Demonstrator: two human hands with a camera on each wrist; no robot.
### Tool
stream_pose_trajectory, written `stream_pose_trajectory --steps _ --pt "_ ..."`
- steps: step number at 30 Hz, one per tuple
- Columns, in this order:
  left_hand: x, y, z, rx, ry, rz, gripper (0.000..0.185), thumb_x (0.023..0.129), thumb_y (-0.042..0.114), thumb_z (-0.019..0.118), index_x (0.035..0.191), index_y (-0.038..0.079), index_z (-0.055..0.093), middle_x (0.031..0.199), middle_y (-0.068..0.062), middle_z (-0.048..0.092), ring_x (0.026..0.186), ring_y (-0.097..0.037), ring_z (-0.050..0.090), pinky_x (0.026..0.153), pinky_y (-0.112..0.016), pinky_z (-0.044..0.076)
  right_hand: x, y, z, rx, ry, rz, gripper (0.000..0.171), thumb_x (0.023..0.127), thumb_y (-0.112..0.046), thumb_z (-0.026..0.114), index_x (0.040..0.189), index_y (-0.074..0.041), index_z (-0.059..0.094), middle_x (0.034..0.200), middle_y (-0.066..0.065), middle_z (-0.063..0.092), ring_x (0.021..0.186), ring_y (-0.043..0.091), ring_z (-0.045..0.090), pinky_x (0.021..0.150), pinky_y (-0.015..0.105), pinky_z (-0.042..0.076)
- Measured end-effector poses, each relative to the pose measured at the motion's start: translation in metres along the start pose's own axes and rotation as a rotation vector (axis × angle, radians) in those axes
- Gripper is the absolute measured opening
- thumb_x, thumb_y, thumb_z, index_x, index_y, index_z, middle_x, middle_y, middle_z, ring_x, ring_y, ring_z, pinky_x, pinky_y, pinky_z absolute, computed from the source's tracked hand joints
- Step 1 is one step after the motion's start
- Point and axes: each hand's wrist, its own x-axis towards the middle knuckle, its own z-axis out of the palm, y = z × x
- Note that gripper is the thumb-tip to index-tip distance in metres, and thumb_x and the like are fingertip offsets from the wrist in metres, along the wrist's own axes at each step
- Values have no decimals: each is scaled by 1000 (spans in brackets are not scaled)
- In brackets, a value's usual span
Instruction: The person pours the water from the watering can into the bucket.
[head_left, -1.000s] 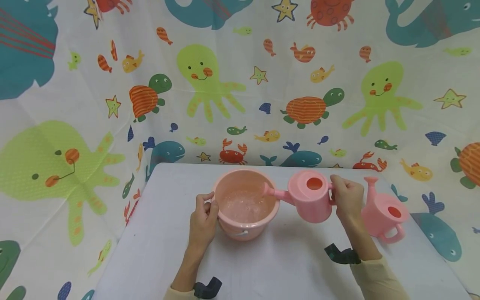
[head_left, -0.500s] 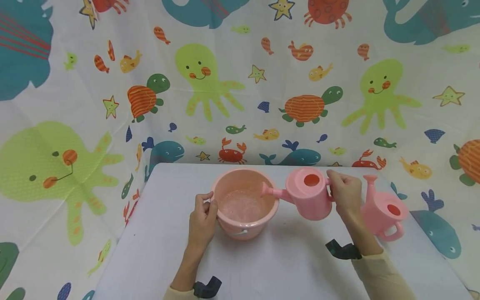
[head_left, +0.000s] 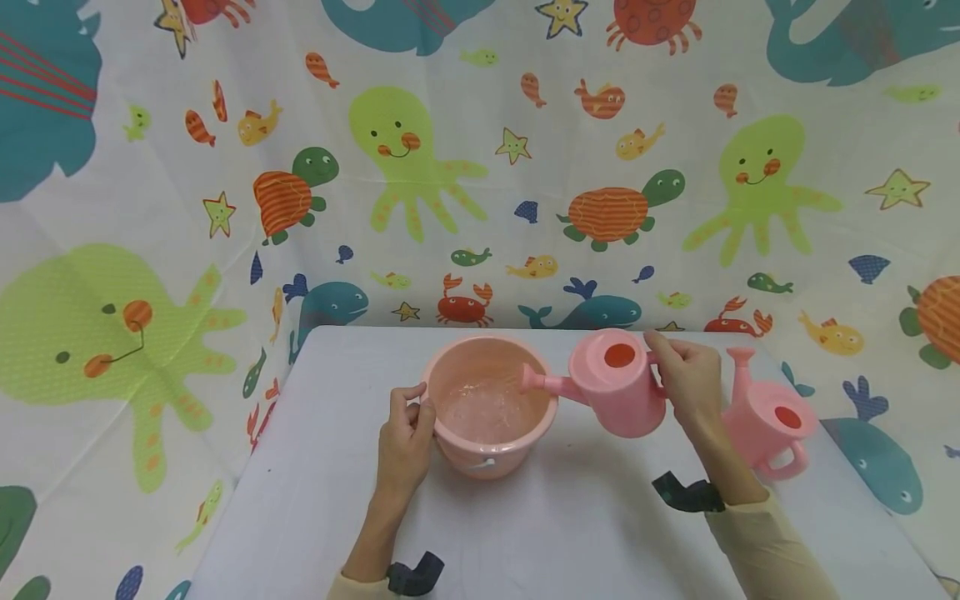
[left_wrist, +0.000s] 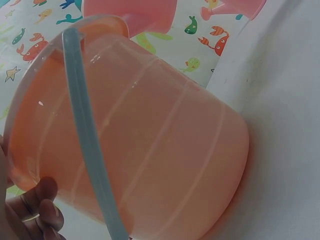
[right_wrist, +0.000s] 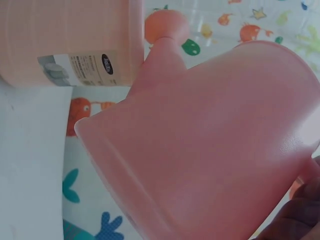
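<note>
Table (head_left: pixel 315 500): pale worktop, near edge cut off by the frame; sea-creature curtain (head_left: pixel 420 167) hangs behind and to both sides.

Bucket (head_left: pixel 489 406): pink, upright near the far edge, centre. Contents hard to make out, a pale glistening patch at the bottom. Left wrist view fills with its wall and a pale hoop handle (left_wrist: pixel 90 145); base out of sight.

Held watering can (head_left: pixel 617 392): pink, lifted off the table, tilted, spout over the bucket's right rim. Its handle is hidden behind the right hand (head_left: pixel 692 385), fingers wrapped round it.

Second watering can (head_left: pixel 768 421): stands near the right edge, partly covered by that wrist.

Left hand (head_left: pixel 407 437): fingers curled against the bucket's left wall, thumb at the rim.
</note>
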Motion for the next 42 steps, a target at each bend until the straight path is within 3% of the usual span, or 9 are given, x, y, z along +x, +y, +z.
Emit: stream_pose_trajectory --steps 15,23,33,42 --pt "0 0 0 14 -1 -5 27 104 25 48 127 13 53 66 -2 60 51 -5 43 46 -21 33 0 -11 0 -74 -16 -51 51 94 -51 61 78 -3 72 64 -12 64 67 14 60 61 22 54" --pt "0 0 -1 7 2 2 26 104 24 48 127 12 53 69 -3 65 51 -5 45 46 -21 35 -1 -14 1 -71 -23 -60 48 94 -48 62 80 -3 72 64 -9 64 67 15 60 62 22 55" --pt "1 0 -1 2 -2 2 27 104 24 48 127 12 53 69 -3 65 51 -6 45 46 -21 35 -1 -15 7 -82 58 -140 46 93 -43 64 68 -4 66 61 -8 62 61 15 61 62 19 54" --pt "2 -1 0 5 -4 2 27 104 24 48 127 12 53 68 -3 64 51 -6 44 46 -21 35 -1 -17 9 -101 104 -224 44 93 -37 63 64 -4 65 64 3 64 57 10 59 59 16 51"
